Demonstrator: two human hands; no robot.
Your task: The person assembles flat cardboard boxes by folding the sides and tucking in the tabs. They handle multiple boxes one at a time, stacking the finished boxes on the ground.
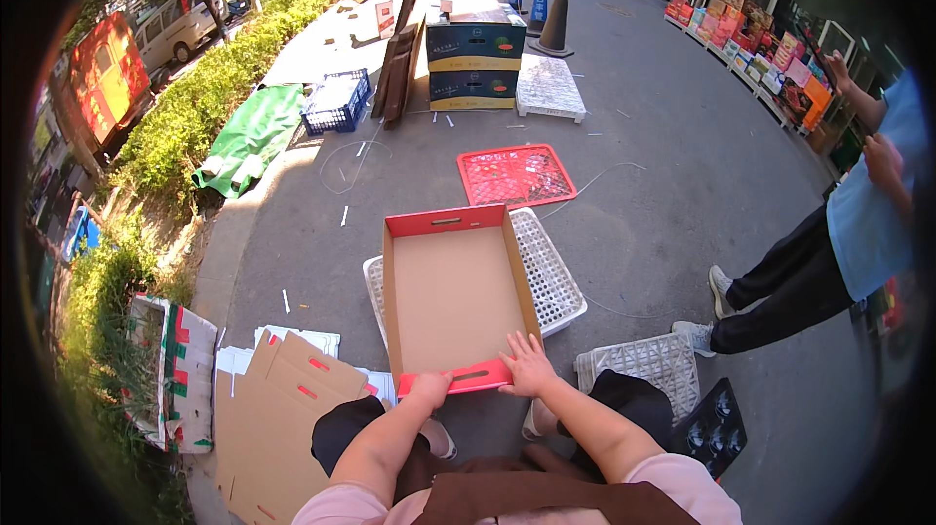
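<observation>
An open, shallow cardboard box with a brown inside and red end walls rests on a white perforated plastic crate in front of me. My left hand is closed over the near red wall, at its left end. Spread fingers of my right hand lie over the near right corner of the same box. An oval handle slot shows in the near wall between my hands. The undersides of both hands are hidden.
Flattened cardboard lies at my left, near a white carton. A red plastic crate lies beyond the box, with stacked dark cartons farther off. White crates and a black tray are at right, near a standing person.
</observation>
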